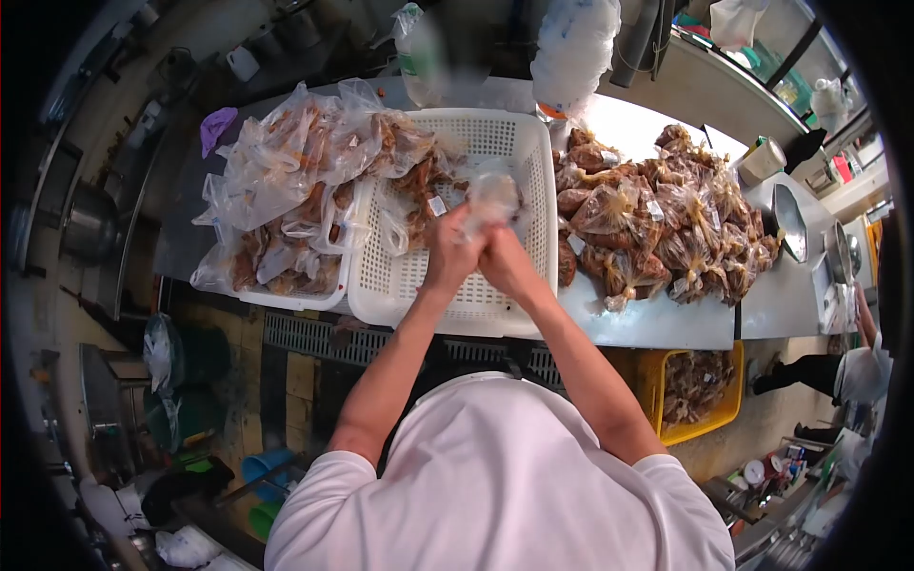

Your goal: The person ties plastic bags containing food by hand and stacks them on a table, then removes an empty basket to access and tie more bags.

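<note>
Over the white perforated basket (522,285), my left hand (455,249) and my right hand (503,255) meet, fingers closed. Both grip a clear plastic bag (493,193), whose upper part is smeared by motion; its contents cannot be made out. Just left of my hands, bagged brown meat (416,195) with a small white label lies inside the basket. To the left, a second white basket (295,301) is heaped with open clear bags of brown food (314,152). On the right, many knotted bags of brown meat (657,214) are piled on the metal table.
A yellow crate (735,390) with more brown bags stands on the floor at right. Behind the baskets are a bottle (417,57) and a stack of clear plastic (574,57). Another person (862,366) is at the far right. A purple bag (217,128) lies at the table's left.
</note>
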